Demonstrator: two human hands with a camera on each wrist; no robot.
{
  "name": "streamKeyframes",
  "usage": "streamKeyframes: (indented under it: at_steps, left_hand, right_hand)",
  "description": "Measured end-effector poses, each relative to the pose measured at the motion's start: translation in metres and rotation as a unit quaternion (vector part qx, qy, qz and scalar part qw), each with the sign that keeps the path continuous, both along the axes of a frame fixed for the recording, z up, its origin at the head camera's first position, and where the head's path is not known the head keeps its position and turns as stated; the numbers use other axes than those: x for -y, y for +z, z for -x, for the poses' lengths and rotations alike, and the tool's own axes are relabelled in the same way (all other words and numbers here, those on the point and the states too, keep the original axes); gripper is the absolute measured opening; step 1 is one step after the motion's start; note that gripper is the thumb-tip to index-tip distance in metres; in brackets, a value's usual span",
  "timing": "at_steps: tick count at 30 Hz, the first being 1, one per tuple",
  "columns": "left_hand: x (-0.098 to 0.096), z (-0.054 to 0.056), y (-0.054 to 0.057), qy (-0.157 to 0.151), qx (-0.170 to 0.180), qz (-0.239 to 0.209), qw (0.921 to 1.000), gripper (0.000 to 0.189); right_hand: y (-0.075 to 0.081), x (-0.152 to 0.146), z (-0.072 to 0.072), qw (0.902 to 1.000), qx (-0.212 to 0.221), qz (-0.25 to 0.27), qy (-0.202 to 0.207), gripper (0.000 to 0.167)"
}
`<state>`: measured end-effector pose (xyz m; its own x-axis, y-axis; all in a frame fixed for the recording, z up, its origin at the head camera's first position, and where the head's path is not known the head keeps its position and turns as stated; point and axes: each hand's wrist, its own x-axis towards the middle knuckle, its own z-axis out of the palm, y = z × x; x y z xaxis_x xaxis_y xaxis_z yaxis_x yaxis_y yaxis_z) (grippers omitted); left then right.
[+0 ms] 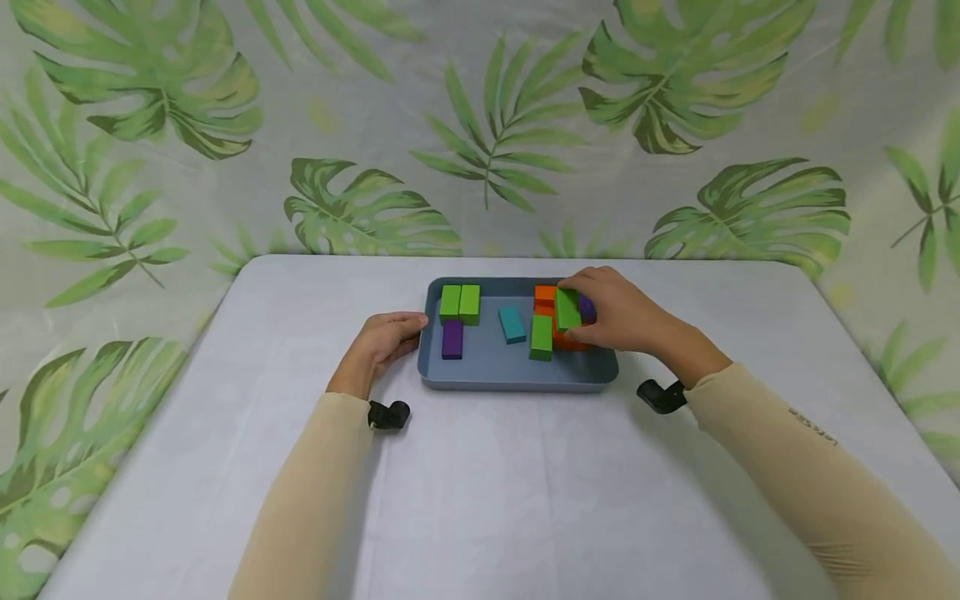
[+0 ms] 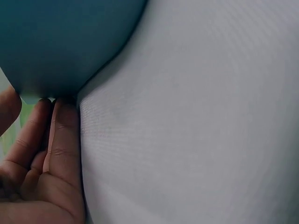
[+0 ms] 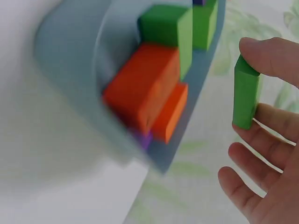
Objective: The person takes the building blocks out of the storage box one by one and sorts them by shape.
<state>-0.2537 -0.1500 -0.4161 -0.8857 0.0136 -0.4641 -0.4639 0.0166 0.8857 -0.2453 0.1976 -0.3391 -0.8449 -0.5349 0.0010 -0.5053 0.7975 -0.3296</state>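
My right hand (image 1: 618, 308) pinches a green block (image 3: 246, 95) between thumb and fingertips, over the right end of a grey-blue tray (image 1: 517, 385). Beneath and beside it are orange blocks (image 3: 142, 86), a standing green block (image 1: 541, 337) and a purple piece (image 1: 587, 308) partly hidden by the hand. My left hand (image 1: 386, 337) grips the tray's left end, thumb at the rim and fingertips (image 2: 65, 114) against the outer wall. Inside the tray's left part, two green blocks (image 1: 460, 303) stand side by side behind a purple block (image 1: 452, 340). A teal block (image 1: 512, 325) lies at a slant mid-tray.
The tray stands on a table with a white cloth (image 1: 480, 483), near its far edge. Behind the table hangs a leaf-patterned cloth (image 1: 495, 125). Small black wrist devices (image 1: 662, 396) sit at both sleeve cuffs.
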Motion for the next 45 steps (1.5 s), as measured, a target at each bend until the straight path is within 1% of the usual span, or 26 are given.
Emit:
streamKeyframes:
  at_steps: [4, 7, 13, 19, 24, 30, 35, 45]
  left_hand:
    - [0.001, 0.000, -0.001, -0.008, -0.005, 0.003, 1.0000, 0.045]
    - [0.001, 0.000, -0.001, -0.014, -0.008, 0.005, 0.9999, 0.046]
    - [0.002, -0.001, -0.001, -0.016, -0.011, 0.003, 0.9998, 0.046]
    - [0.001, 0.000, -0.002, -0.017, -0.012, 0.003, 0.9998, 0.046]
    - [0.001, 0.000, -0.002, -0.016, -0.016, 0.000, 0.9997, 0.046]
    - [0.000, 0.000, -0.002, -0.020, -0.017, 0.000, 0.9997, 0.047]
    - [0.002, 0.000, -0.002, -0.018, -0.014, -0.004, 0.9997, 0.045]
    - [0.002, 0.000, -0.002, -0.018, -0.015, -0.004, 0.9997, 0.046]
  right_hand:
    - [0.008, -0.024, 0.004, 0.9996, 0.006, -0.001, -0.029, 0.067]
    - [0.008, -0.041, 0.010, 0.9990, 0.010, 0.003, -0.044, 0.069]
    - [-0.004, -0.066, 0.025, 0.9976, 0.025, 0.014, -0.063, 0.069]
    - [-0.020, -0.080, 0.036, 0.9965, 0.046, 0.012, -0.069, 0.068]
    - [-0.033, -0.084, 0.046, 0.9938, 0.076, 0.011, -0.080, 0.068]
    - [-0.045, -0.087, 0.055, 0.9908, 0.095, 0.004, -0.096, 0.069]
    - [-0.050, -0.085, 0.057, 0.9892, 0.107, 0.008, -0.100, 0.069]
    - [-0.056, -0.082, 0.060, 0.9893, 0.105, 0.005, -0.101, 0.070]
